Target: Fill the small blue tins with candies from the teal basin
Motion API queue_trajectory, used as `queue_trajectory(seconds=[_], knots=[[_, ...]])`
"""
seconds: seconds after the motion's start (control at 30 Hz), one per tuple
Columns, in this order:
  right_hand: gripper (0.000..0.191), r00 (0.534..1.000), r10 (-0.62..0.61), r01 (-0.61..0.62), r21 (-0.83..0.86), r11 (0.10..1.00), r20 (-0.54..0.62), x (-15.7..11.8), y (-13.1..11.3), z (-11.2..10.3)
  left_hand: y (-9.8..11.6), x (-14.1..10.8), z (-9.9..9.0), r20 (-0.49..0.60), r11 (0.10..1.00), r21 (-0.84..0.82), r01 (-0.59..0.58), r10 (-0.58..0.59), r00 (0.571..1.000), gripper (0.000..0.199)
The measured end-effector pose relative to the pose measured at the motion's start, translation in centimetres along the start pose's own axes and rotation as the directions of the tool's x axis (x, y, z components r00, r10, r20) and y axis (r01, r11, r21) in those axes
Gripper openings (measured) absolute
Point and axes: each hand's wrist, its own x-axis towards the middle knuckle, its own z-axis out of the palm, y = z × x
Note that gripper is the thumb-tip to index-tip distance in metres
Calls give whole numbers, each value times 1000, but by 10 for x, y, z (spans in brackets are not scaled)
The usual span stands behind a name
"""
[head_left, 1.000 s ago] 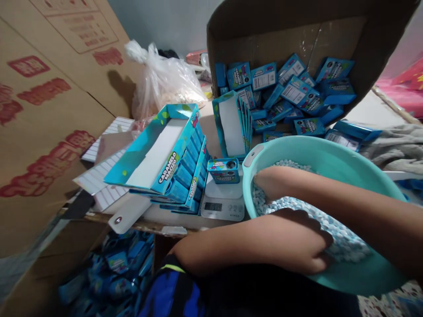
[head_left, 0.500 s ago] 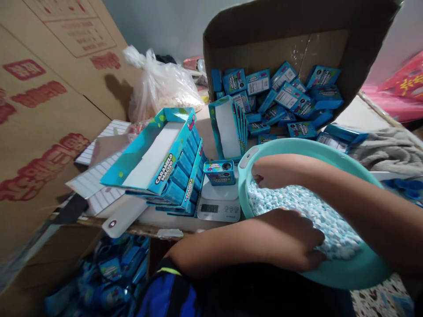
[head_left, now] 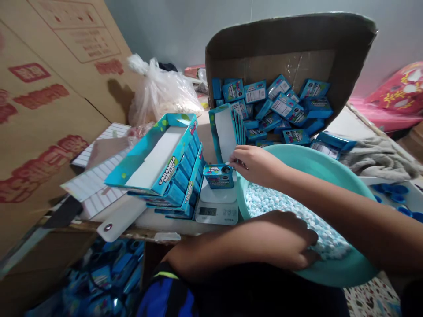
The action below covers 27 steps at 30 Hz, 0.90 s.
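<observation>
Working low and slow, the right hand (head_left: 256,165) pinches its fingertips just above the round opening of a blue Caramelo Macizo tin (head_left: 218,177), whatever they hold too small to tell. The tin sits on a white digital scale (head_left: 216,214); the half-curled left hand (head_left: 280,240) rests among pale blue candies (head_left: 274,204) in a teal basin (head_left: 317,158).

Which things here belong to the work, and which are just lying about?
Part of the work: right hand at a blue tin on a digital scale; left hand in pale blue candies in a teal basin.
Lying about: plastic bag, grey cloth, ruled paper.
</observation>
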Motion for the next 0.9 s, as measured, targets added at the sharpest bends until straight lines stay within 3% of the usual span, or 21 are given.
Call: queue_trajectory(seconds=[0.27, 0.47, 0.53, 0.77, 0.9], knots=[[16, 997, -57, 59, 45, 997, -47, 0, 3, 15, 0, 0, -1, -12, 1000, -19, -5, 5, 1000, 34], [39, 995, -96, 97, 34, 995, -7, -2, -2, 11, -2, 1, 1, 10, 1000, -10, -10, 10, 1000, 37], [43, 997, -61, 63, -59, 996, 47, -4, -5, 3, -2, 1, 2, 6, 1000, 2, -5, 5, 1000, 40], [19, 945, 257, -187, -309, 932, 202, -6, 2, -28, -4, 4, 7, -3, 998, 31, -46, 47, 999, 42], [24, 928, 272, -183, -324, 928, 254, -6, 6, -29, -5, 5, 7, -13, 998, 43, -56, 56, 998, 41]])
